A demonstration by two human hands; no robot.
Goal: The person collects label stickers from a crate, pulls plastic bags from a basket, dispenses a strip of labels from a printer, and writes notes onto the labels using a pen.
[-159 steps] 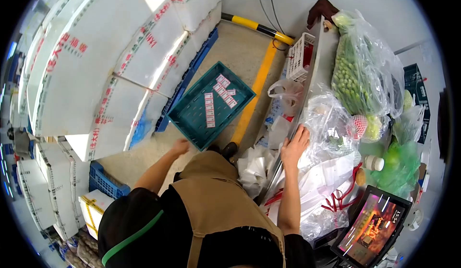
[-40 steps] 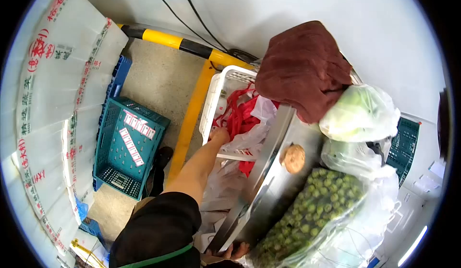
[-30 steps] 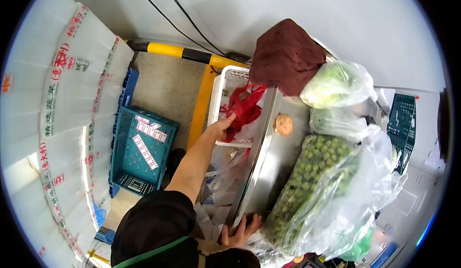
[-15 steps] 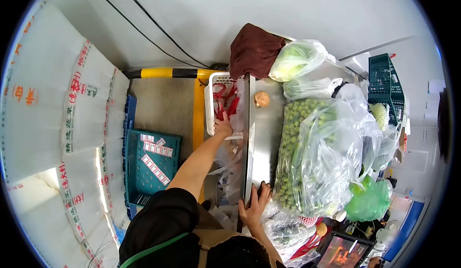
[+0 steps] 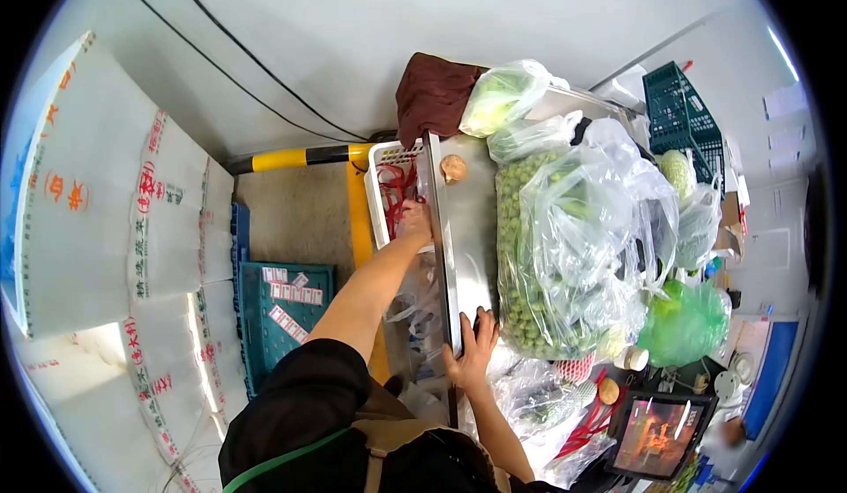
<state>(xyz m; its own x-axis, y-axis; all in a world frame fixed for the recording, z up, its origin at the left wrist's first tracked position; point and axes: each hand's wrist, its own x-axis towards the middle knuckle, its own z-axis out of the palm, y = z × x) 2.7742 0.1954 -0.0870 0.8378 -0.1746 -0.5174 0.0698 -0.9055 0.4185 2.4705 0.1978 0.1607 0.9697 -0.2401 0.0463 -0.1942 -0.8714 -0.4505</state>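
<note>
My left hand (image 5: 415, 222) reaches down into a white plastic basket (image 5: 381, 221) below the table edge. Its fingers are curled in among red straps (image 5: 394, 184), and what they grip is hidden. My right hand (image 5: 474, 352) rests on the edge of the steel table (image 5: 472, 259) with its fingers apart; a small dark spot shows between them. Just right of that hand lies a large clear bag of small green round vegetables (image 5: 529, 316). A brown mushroom-like piece (image 5: 453, 168) sits by itself on the steel near the basket.
A brown cloth (image 5: 432, 96) hangs over the table's far corner beside bagged greens (image 5: 494, 105). Teal crates stand on the floor (image 5: 278, 316) and at the back right (image 5: 679, 109). A lit screen (image 5: 657, 436) and a green bag (image 5: 688, 325) are at right. White boxes (image 5: 97, 193) line the left.
The view has shifted, so the table things appear further left. My left hand has moved toward the table side of the basket and its fingers have curled in. My right hand still rests on the edge.
</note>
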